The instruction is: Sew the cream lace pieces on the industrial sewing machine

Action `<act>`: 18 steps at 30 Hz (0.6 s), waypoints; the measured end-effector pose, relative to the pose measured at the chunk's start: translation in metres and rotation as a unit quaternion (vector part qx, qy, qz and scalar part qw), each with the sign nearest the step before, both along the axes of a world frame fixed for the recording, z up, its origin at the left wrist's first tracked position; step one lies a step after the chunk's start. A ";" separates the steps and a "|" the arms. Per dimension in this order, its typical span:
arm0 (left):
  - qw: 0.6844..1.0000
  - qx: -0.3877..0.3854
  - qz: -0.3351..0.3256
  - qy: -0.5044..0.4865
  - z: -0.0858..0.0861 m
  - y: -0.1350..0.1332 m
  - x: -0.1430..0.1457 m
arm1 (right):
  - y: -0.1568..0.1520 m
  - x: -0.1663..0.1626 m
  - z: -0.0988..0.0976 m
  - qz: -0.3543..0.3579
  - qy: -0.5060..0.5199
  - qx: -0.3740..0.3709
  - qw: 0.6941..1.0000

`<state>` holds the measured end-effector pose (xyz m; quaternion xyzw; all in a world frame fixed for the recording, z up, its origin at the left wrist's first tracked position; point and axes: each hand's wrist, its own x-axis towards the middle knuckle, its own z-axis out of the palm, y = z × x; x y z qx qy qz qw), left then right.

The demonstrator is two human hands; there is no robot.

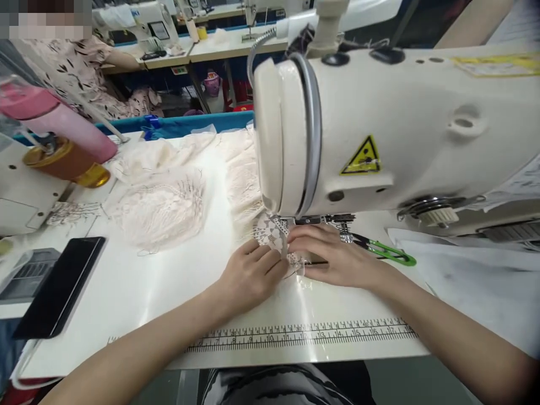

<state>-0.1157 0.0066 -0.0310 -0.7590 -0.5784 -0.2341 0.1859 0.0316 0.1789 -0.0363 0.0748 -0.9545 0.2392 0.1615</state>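
Observation:
A cream sewing machine fills the upper right of the head view. Under its head lies a small piece of white lace. My left hand is closed in a pinch on the lace's near edge. Just to the right, my right hand presses the same lace flat, fingers close together, beside the presser foot. The needle itself is hidden behind the machine head.
More lace pieces are heaped at the table's left middle. A black phone lies at the left edge, green-handled snips right of my hands, a printed ruler along the front. A pink bottle stands far left. Another person sits behind.

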 end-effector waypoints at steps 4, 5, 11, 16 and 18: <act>0.999 0.002 0.028 0.023 0.003 -0.002 0.000 | 0.001 -0.001 -0.004 0.038 0.081 0.067 0.994; 0.999 0.008 0.034 0.037 0.003 -0.002 0.000 | 0.001 -0.001 -0.005 0.050 0.088 0.065 0.993; 1.000 -0.017 -0.003 0.017 -0.003 -0.001 -0.002 | 0.003 0.003 -0.007 0.031 0.094 0.078 0.992; 0.999 -0.049 -0.009 -0.001 -0.008 -0.002 -0.003 | -0.002 0.004 -0.001 -0.002 0.119 0.094 0.988; 0.999 -0.054 -0.003 0.001 -0.008 -0.002 -0.002 | -0.004 0.004 -0.001 -0.015 0.125 0.096 0.987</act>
